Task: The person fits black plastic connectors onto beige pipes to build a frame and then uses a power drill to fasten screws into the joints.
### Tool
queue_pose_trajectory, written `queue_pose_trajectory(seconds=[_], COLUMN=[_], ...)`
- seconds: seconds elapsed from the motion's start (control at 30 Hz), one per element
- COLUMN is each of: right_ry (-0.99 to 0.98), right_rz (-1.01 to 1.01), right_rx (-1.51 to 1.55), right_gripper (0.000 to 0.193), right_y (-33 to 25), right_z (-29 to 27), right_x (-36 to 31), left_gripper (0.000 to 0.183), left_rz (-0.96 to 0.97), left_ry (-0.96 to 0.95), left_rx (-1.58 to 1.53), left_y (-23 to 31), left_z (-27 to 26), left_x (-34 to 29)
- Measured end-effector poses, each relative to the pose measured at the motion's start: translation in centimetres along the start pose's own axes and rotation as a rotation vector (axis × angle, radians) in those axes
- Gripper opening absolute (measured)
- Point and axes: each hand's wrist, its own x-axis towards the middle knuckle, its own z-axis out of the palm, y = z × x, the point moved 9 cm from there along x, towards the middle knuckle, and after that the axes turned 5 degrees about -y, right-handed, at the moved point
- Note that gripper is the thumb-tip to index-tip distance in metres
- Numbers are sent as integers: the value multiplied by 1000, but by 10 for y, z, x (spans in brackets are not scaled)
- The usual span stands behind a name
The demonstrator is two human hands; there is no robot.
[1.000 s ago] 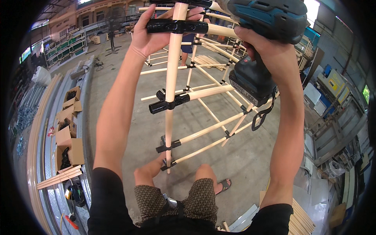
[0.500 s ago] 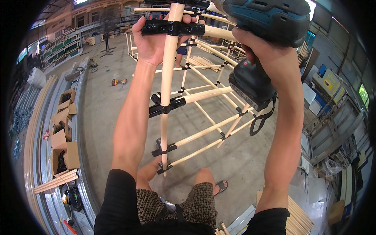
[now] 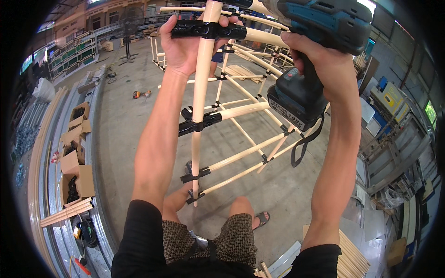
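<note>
A frame of cream pipes and black joints stands before me, its upright pipe (image 3: 203,69) running from the top edge down toward my knees. Behind that pipe, my left hand (image 3: 180,58) wraps round a black pipe joint (image 3: 208,30) high on it, thumb at one end and fingertips showing over the top. My right hand (image 3: 320,65) grips a blue and black cordless drill (image 3: 324,23) by its handle. Its battery and wrist strap hang below; its front end is cut off at the top edge. Lower joints (image 3: 200,124) hold crosspipes to the upright.
Cardboard boxes (image 3: 78,183) of black joints sit on metal stock at the left. Another power tool (image 3: 142,94) lies on the floor beyond. Cream pipes (image 3: 352,259) are stacked at lower right. A standing fan (image 3: 126,34) is farther back, and another person's leg shows behind the frame.
The drill has tilted slightly, its battery swinging a little left and its strap with it. The upright and my left hand appear shifted slightly right in view; both grips stay the same.
</note>
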Motion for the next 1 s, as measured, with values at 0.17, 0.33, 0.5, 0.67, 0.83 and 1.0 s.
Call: queue_pose_trajectory(seconds=[0.17, 0.33, 0.5, 0.67, 0.83, 1.0], right_ry=[-5, -33, 4, -40, -57, -15], right_rz=[10, -26, -1, 1, -38, 5], right_rx=[-137, -137, -149, -78, -52, -61], right_gripper=[29, 30, 28, 26, 25, 23], right_y=[-3, 1, -3, 2, 0, 4], right_z=[0, -5, -4, -6, 0, -3], right_x=[-2, 6, 0, 3, 5, 3], left_gripper=[85, 85, 84, 82, 80, 86], left_rz=[32, 23, -3, 12, 14, 24], left_ry=[45, 52, 33, 36, -36, 62], left_rx=[63, 19, 27, 50, 108, 118], left_y=[2, 1, 0, 0, 8, 8], left_z=[10, 4, 6, 8, 2, 2], left_x=[0, 0, 0, 4, 2, -2])
